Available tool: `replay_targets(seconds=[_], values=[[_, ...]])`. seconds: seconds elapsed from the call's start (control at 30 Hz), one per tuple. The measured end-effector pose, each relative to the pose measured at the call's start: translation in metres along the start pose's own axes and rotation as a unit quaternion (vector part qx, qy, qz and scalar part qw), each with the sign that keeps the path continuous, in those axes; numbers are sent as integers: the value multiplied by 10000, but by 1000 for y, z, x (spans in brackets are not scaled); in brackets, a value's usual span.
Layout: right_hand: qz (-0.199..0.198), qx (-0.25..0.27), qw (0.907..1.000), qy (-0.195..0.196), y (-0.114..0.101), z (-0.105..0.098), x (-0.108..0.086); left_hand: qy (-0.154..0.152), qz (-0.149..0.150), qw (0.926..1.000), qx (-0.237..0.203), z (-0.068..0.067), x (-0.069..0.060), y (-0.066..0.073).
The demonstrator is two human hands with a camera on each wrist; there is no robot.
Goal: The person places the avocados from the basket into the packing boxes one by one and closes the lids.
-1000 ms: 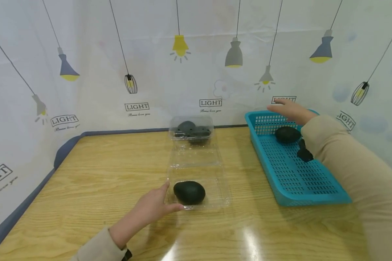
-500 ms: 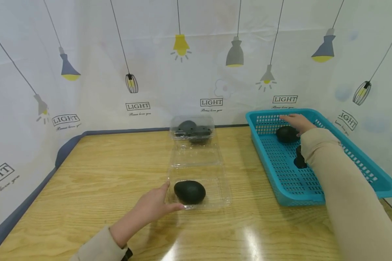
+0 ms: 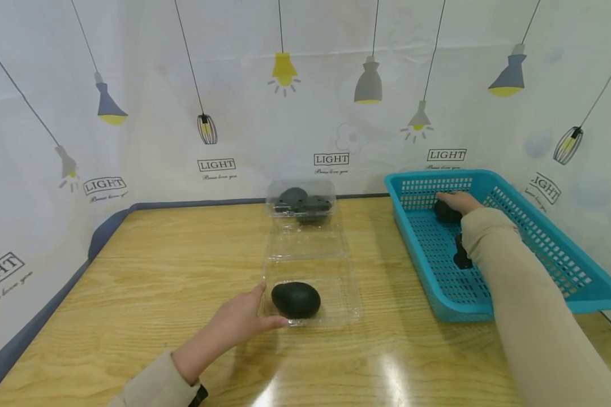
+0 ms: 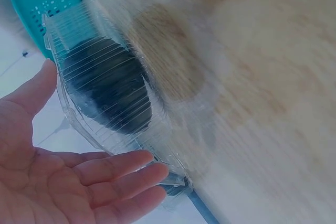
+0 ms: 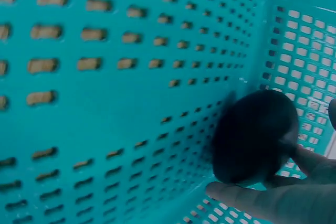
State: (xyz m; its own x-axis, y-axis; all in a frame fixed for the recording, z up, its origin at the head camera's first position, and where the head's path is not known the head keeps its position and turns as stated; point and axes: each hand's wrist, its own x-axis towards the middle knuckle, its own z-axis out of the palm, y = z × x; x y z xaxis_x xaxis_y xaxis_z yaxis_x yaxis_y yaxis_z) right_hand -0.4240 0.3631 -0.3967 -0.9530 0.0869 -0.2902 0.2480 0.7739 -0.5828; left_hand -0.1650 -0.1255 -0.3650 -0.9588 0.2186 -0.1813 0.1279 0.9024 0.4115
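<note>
One dark, egg-shaped fruit [image 3: 296, 300] lies on its side in the near half of an open clear container [image 3: 336, 299], low in the middle of the frame. The left hand [image 3: 236, 319] sits at that half's near-left corner, thumb along the near edge and fingers at the left side. It is spread, not clenched, and holds nothing; I judge that it steadies the light plastic, which could easily slide. The container's other half [image 3: 305, 243] is folded flat away from the person, which leaves the near half open from above.

At the right of the frame, the right hand [image 3: 458, 200] reaches into a blue basket [image 3: 458, 314] and touches a second fruit [image 3: 445, 213] near its far end. The right wrist view shows fingers below and against the fruit, but I cannot tell whether they grasp it. The low angle probably suits a smooth, rounded thing.

At the upper middle, a clear box [image 3: 325, 185] encloses more dark fruits [image 3: 291, 196], apparently to keep them together; their number is unclear.
</note>
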Motion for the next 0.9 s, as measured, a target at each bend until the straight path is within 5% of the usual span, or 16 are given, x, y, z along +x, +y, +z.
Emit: replay_targets(seconds=[0.33, 0.6, 0.9], values=[[-280, 28, 9996, 27, -29, 2, -52, -42, -56, 10000, 17, -1, 1, 0], [-340, -279, 9976, -539, -29, -4, -60, -7, -24, 10000, 71, -1, 1, 0], [76, -379, 9944, -983, -29, -7, -66, 12, 15, 10000, 73, -1, 0, 0]])
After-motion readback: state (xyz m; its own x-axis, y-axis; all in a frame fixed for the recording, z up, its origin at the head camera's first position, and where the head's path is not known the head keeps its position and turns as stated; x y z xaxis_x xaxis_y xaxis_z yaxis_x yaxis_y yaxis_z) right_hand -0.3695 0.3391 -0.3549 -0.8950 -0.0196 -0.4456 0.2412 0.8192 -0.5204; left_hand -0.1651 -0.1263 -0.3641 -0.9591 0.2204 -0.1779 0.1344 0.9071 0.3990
